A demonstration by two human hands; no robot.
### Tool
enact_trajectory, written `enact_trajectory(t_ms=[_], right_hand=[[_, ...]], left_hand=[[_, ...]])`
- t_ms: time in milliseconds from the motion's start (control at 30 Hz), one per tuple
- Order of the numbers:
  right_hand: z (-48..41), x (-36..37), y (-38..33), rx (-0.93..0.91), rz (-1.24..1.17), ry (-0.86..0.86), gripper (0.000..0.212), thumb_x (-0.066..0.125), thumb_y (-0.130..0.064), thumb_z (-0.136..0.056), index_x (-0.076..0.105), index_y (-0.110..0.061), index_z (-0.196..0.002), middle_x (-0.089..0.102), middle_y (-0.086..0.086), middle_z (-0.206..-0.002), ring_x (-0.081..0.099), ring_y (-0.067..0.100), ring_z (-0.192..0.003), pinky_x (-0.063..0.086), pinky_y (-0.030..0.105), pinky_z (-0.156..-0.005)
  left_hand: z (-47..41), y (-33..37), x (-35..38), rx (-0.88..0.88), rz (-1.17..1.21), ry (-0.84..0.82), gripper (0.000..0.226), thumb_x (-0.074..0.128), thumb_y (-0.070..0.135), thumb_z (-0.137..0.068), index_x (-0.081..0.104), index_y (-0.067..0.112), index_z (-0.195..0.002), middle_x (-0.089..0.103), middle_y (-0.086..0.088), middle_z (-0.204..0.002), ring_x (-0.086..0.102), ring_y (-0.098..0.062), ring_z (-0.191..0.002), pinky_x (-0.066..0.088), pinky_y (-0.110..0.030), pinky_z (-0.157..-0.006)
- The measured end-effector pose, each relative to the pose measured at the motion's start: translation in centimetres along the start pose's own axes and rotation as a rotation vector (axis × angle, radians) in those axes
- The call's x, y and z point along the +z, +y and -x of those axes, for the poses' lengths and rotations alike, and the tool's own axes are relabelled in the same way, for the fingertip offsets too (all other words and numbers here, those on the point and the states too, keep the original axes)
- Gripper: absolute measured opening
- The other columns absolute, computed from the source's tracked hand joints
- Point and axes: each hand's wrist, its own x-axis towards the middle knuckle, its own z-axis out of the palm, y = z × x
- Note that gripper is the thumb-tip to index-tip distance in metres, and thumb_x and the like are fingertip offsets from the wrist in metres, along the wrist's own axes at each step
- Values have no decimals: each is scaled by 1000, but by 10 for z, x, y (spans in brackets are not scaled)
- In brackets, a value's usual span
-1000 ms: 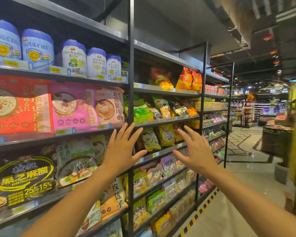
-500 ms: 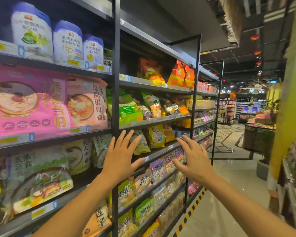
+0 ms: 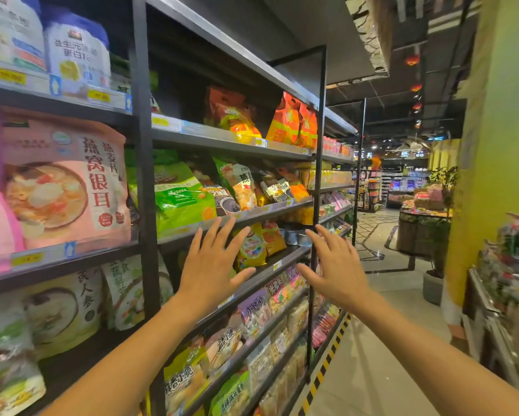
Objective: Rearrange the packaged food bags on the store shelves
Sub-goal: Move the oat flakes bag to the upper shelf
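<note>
Green, orange and yellow food bags (image 3: 180,199) line the metal shelves (image 3: 267,211); the left hand (image 3: 210,274) and right hand (image 3: 336,271) hover in front, fingers spread, grasping nothing.

The single head-worn camera looked forward along the aisle floor (image 3: 372,340), close to the store shelves (image 3: 222,142) filling its left side.

- Left hand (image 3: 210,271), fingers straight and spread, raised in front of dark metal shelf rack (image 3: 142,205), holding nothing.
- Right hand (image 3: 336,271), spread likewise, beside thin black upright post (image 3: 318,175).
- Between both hands, glossy yellow plastic snack bag (image 3: 252,247), upright on shelf.
- One shelf higher, bright green plastic bag (image 3: 183,196).
</note>
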Motion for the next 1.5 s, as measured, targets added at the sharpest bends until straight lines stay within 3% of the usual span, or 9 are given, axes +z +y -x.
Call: enact_trajectory(t_ms=[367,467,567,767,1000,1167,1267,1400,1500], right_hand=[[-103,89,130,-69,-80,-13,80,39,-71,-92,25,-33,-161,23,-6,-168,26,20,-153,22,54,-125],[-139,111,167,-103,-105,-34,80,40,-71,-92,24,-33,-161,22,-6,-168,25,19,-154,24,53,-124],[-175,130,193,-107,-158,-15,82,39,-73,-90,28,-31,-160,28,-4,-167,29,20,-152,30,53,-122],[-243,177,214,-136,-266,1,88,36,-77,-87,31,-27,-159,34,-2,-164,32,20,-151,35,52,-120],[-323,236,218,-192,-376,28,83,53,-69,-91,29,-28,-159,33,-4,-165,29,17,-152,37,49,-120],[-379,269,221,-255,-416,28,84,61,-62,-91,30,-25,-160,32,-4,-166,29,17,-153,35,44,-119],[-412,289,219,-289,-454,12,88,64,-62,-89,29,-25,-160,32,-3,-165,29,18,-152,37,45,-119],[-454,317,213,-309,-582,-49,93,70,-61,-85,27,-25,-159,31,-3,-164,31,20,-151,38,44,-116],[-486,338,212,-326,-671,-125,102,77,-61,-80,26,-23,-160,32,1,-165,33,22,-150,38,42,-116]], left_hand=[[-114,42,107,-105,-33,-9,87,45,76,-93,21,34,-164,24,-4,-172,17,-30,-160,22,-53,-127],[-149,57,130,-191,101,-61,86,48,71,-96,9,37,-166,10,2,-174,4,-23,-162,16,-48,-128],[-181,68,149,-297,297,-52,87,57,64,-96,12,37,-165,12,4,-174,5,-20,-161,19,-49,-129],[-238,63,192,-415,389,-11,90,66,59,-93,16,34,-163,19,6,-171,17,-20,-158,27,-48,-126],[-297,25,246,-559,382,-28,100,67,58,-93,11,19,-166,14,-1,-173,18,-27,-158,25,-44,-124],[-330,-1,274,-581,348,6,94,72,55,-90,21,20,-160,31,-2,-162,37,-26,-147,40,-41,-113],[-345,-4,284,-606,286,-20,97,73,52,-91,16,19,-162,24,-3,-166,32,-25,-151,36,-41,-117],[-367,-13,299,-775,469,-50,108,80,65,-63,33,29,-153,51,-2,-148,53,-26,-135,48,-48,-111],[-382,-25,310,-881,481,-45,117,74,73,-48,38,25,-148,58,-1,-140,59,-25,-125,54,-51,-103]])
